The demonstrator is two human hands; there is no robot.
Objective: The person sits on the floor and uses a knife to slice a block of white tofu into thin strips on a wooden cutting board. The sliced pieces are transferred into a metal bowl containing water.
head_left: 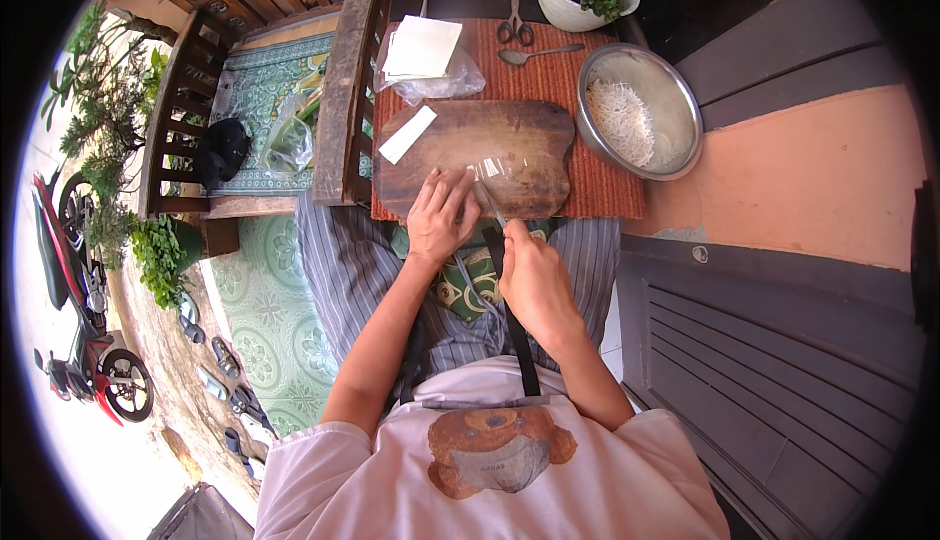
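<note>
My right hand [537,281] is closed round the handle of a knife [492,201], whose blade rests over the near part of a wooden cutting board [534,134]. Beside the blade, my left hand [441,217] presses down on the board with its fingers bent and together; what lies beneath them is hidden. Thin white shreds [500,166] are scattered just beyond the blade. A flat white strip [408,136] lies at the board's far left.
Behind the board, white sheets [423,47] are stacked on a clear plastic bag. A metal bowl [684,129] at the right holds white shreds. Scissors [514,26], a spoon [539,53] and a potted plant [578,6] stand farther back. A wooden bench arm [345,99] borders the left.
</note>
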